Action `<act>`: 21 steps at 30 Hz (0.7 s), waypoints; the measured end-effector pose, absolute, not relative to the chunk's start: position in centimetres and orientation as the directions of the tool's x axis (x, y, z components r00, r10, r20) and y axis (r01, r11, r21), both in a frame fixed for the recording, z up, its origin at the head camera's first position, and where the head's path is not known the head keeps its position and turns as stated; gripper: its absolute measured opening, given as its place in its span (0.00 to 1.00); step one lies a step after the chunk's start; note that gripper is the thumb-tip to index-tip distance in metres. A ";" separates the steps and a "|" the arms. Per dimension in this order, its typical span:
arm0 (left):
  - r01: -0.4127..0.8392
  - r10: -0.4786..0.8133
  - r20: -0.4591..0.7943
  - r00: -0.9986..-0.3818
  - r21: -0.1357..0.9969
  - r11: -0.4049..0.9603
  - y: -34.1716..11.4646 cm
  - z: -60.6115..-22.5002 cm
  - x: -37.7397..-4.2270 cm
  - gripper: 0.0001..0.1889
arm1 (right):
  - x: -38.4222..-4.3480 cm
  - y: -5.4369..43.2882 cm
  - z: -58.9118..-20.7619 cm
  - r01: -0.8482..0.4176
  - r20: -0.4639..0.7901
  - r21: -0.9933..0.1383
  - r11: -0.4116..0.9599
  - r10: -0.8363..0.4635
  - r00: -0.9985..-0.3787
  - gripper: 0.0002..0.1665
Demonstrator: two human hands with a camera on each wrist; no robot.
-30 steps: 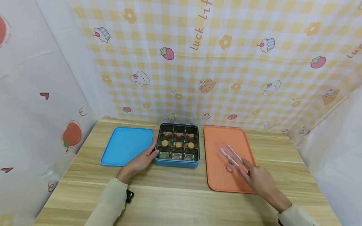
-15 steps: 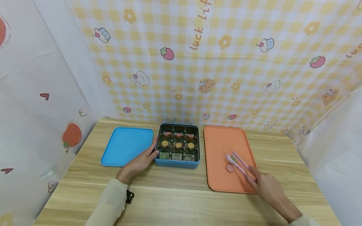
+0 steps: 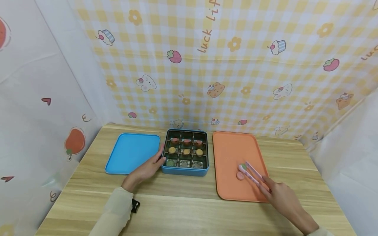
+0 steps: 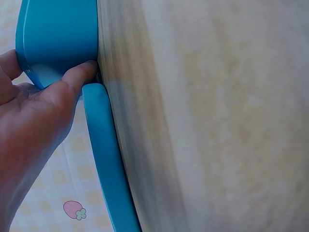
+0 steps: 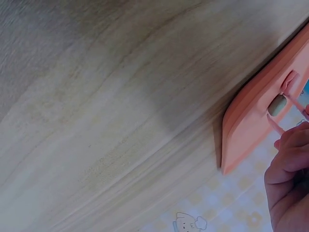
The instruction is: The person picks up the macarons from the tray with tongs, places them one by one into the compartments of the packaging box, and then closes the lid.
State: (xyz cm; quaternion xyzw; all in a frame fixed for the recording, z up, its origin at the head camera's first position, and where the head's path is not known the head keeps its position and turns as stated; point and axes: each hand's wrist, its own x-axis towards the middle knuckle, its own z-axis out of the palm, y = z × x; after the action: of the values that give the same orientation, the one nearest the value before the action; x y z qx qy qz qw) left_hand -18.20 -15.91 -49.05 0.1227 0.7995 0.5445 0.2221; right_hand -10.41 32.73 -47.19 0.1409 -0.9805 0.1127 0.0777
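Note:
My left hand (image 3: 149, 167) lies along the left side of a blue box (image 3: 184, 170), its thumb at the front left corner, fingers extended. Inside, a compartmented liner carries red pieces at the back, round yellow pieces mid-way and a green piece (image 3: 170, 162) front left; the other front compartments show ribbed bottoms. My right hand (image 3: 282, 199) grips pale pink tongs (image 3: 250, 177) over an orange tray (image 3: 228, 186). The tong tips stand on either side of a small green piece (image 5: 277, 105), close to the tray. Beside them lies a round pink piece (image 3: 240, 176).
A blue lid (image 3: 134, 152) lies flat left of the box, close by my left hand. Everything stands on a wood-grain table (image 3: 183, 209). Behind it hangs a yellow checked cloth (image 3: 195, 105), with white cloth at both sides.
My right hand has moved right and toward me, bringing the tong tips down around the green piece; their gap has narrowed slightly. The left hand and box stay in place.

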 end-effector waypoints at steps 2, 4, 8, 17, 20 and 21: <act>-0.045 0.437 -0.222 -0.871 0.924 0.379 -15.9 -49.1 -18.2 0.34 | -10.4 32.7 -47.3 -0.296 0.187 -0.191 0.936 -0.261 -0.947 0.20; -0.044 0.437 -0.223 -0.871 0.923 0.382 -15.9 -49.1 -18.1 0.34 | -10.4 32.8 -47.4 -0.299 0.195 -0.180 0.937 -0.264 -0.945 0.20; -0.045 0.432 -0.225 -0.873 0.920 0.389 -15.9 -49.1 -18.2 0.34 | -10.5 32.8 -47.5 -0.305 0.205 -0.169 0.937 -0.269 -0.941 0.19; -0.044 0.435 -0.216 -0.874 0.927 0.373 -15.9 -49.2 -18.2 0.34 | -10.7 32.5 -47.5 -0.296 0.199 -0.181 0.938 -0.260 -0.945 0.21; -0.046 0.432 -0.219 -0.875 0.926 0.375 -15.9 -49.2 -18.2 0.34 | -10.8 32.4 -47.4 -0.296 0.210 -0.186 0.937 -0.257 -0.943 0.22; -0.046 0.430 -0.219 -0.876 0.925 0.378 -15.9 -49.2 -18.2 0.34 | -10.9 32.3 -47.4 -0.297 0.218 -0.185 0.937 -0.256 -0.942 0.22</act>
State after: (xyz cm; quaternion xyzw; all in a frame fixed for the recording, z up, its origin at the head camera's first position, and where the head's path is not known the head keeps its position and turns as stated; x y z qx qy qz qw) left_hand -18.16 -15.89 -49.16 0.1199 0.8006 0.5448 0.2186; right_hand -10.87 32.29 -47.40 0.1411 -0.9794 0.1081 0.0956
